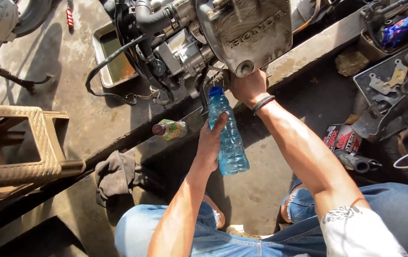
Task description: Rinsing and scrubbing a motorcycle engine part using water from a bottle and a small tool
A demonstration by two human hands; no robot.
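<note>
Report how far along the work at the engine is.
Done: a metal tray already sits under the engine. In hand: left hand tilts the blue-capped bottle up toward it; right hand presses beneath the side cover. Left: the bottle's cap is on, contents unpoured.

Red-black carton [341,138] at right — green-labelled small bottle [170,129] mid-floor.

The right hand's [247,88] fingertips vanish beneath the engine cover [246,33], itself cut off at the top edge

Rag [118,175] on concrete floor [256,190]
</note>
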